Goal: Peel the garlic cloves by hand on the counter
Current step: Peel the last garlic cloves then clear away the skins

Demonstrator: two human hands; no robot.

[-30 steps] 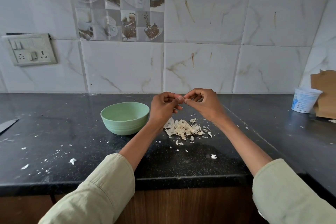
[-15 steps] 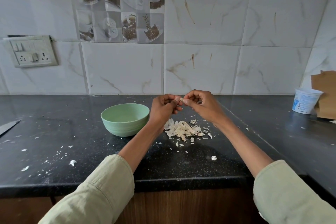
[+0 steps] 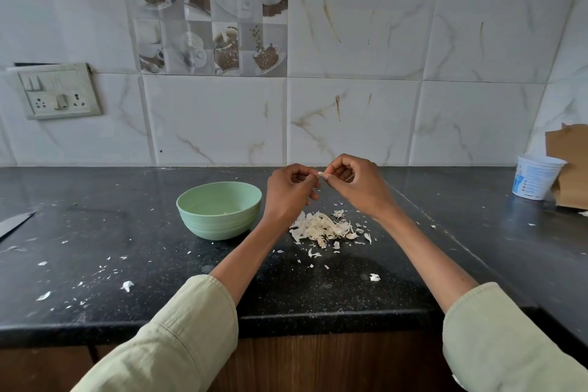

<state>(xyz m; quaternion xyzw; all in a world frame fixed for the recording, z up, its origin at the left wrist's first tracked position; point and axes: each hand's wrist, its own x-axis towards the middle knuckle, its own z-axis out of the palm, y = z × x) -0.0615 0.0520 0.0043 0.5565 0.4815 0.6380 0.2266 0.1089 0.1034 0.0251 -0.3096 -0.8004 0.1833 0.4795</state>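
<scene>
A small pale garlic clove [image 3: 321, 174] shows between the fingertips of both hands, held above the black counter [image 3: 127, 232]. My left hand [image 3: 288, 192] pinches it from the left and my right hand [image 3: 358, 184] from the right; most of the clove is hidden by fingers. Directly below the hands lies a heap of papery garlic skins [image 3: 323, 227]. A mint-green bowl [image 3: 219, 212] stands just left of my left wrist, with a little pale bit visible inside it.
Skin flakes are scattered over the counter, mostly front left. A knife blade [image 3: 14, 223] pokes in at the left edge. A white plastic tub [image 3: 534, 177] and torn cardboard [image 3: 569, 169] stand at the far right. A switch panel [image 3: 57, 91] is on the tiled wall.
The hands stay together on the clove, fingertips shifting slightly; a bit more of the pale clove shows between them now. The view has tilted a little.
</scene>
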